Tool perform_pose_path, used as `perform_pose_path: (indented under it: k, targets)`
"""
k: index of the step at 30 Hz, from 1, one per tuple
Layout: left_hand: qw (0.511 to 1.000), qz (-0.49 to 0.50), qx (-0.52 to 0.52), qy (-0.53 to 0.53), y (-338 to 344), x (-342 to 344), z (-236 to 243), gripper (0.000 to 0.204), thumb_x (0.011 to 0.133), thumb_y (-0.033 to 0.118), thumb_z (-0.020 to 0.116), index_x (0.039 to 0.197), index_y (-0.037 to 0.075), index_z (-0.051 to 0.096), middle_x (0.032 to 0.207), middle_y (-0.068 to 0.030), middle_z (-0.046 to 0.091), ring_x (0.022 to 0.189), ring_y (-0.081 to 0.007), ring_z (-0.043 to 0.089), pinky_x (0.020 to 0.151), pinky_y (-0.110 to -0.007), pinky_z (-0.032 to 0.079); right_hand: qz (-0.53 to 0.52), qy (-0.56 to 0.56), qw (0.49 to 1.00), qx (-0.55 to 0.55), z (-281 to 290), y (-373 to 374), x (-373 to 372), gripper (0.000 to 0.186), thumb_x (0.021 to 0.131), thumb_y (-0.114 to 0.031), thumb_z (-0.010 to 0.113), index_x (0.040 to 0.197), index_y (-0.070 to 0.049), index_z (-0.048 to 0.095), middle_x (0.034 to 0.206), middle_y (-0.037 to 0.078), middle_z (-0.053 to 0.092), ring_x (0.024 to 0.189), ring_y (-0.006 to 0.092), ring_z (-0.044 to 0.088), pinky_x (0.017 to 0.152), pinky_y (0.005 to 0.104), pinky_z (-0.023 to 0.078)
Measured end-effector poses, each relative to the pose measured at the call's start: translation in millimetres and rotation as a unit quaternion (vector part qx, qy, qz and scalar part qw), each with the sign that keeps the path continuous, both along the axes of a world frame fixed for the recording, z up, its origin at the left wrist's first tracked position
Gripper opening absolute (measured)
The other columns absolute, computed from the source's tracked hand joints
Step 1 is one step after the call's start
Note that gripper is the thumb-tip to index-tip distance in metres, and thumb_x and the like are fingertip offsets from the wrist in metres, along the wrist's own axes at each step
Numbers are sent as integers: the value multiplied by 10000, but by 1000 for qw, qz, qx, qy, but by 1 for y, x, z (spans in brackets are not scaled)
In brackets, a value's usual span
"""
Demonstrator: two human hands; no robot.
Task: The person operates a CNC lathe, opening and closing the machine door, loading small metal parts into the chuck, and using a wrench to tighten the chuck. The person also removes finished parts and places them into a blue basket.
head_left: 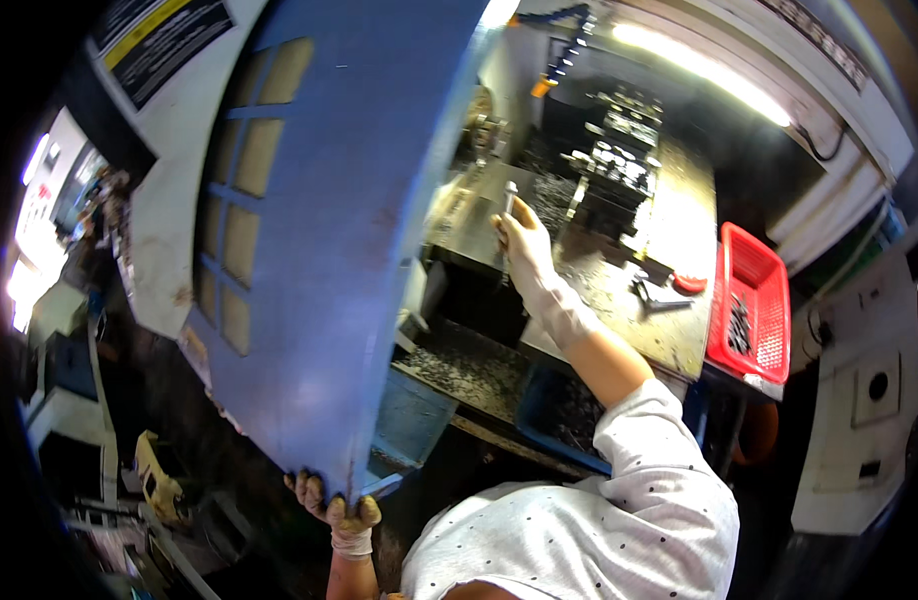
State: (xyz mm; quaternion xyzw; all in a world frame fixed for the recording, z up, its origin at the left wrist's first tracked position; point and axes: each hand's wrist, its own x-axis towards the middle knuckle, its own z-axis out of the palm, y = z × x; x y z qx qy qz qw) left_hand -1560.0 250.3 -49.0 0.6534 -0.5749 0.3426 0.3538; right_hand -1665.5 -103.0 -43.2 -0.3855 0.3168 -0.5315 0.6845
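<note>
My left hand (341, 508), in a soiled glove, is closed on the lower edge of a blue sliding machine door (324, 230) with a grid of small windows. My right hand (527, 250), also gloved, reaches into the machine's open bay. Its fingers are wrapped round a slim metal rod (510, 192) with a thicker silver end pointing up; its exact kind is unclear. Just beyond that hand is a flat metal block (479, 205). A spindle or chuck (482, 125) shows partly behind the door's edge. To the right of the hand stands a row of metal tool holders (619, 165).
Metal chips lie on the bed (469, 365) below my right arm. A black-handled tool (659, 295) and a red round thing (689, 284) rest on the worktop (619, 300). A red plastic basket (724, 330) with dark small parts stands right. A blue bin (409, 420) sits below.
</note>
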Motion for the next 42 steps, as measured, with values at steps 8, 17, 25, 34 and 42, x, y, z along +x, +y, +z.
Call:
perform_pose_path:
  k: [8,17,25,34,42]
  targets:
    - [999,8,-30,-24,-12,-5,22,497,668,71,534,1083,-16,275,1121,-213,286,1042,-353,277,854,-442,234,-375,600,696,-122,-23,25,-329,318,706,-110,456,1013,-35,428,880,137,492,768,252,483,681,299,379]
    - [971,99,-149,157,-37,-33,28,456,688,30,506,1088,-21,293,1136,-160,310,1053,-271,307,881,-362,245,-257,779,566,84,-167,167,-455,74,658,-134,481,715,-87,475,581,47,455,504,161,444,474,252,355]
    - [979,113,-116,121,-38,-33,29,470,680,-17,466,1102,-15,261,1134,-159,312,1040,-265,322,865,-346,259,-129,791,-548,-240,-241,218,-461,189,628,-110,485,439,-119,479,361,-34,411,306,62,390,311,187,294]
    - [972,121,-139,149,-39,-36,25,501,631,-40,439,1096,-33,251,1128,-163,326,1042,-279,318,877,-360,218,-343,394,845,109,-109,264,-427,206,665,-24,463,868,-1,483,714,51,499,621,122,460,546,252,363]
    - [983,49,-136,116,-40,-38,30,454,599,-59,444,1027,8,307,1094,-168,328,1020,-304,316,870,-414,211,150,23,988,25,45,167,-184,340,704,-129,447,1020,-27,376,888,117,501,837,204,487,750,294,365]
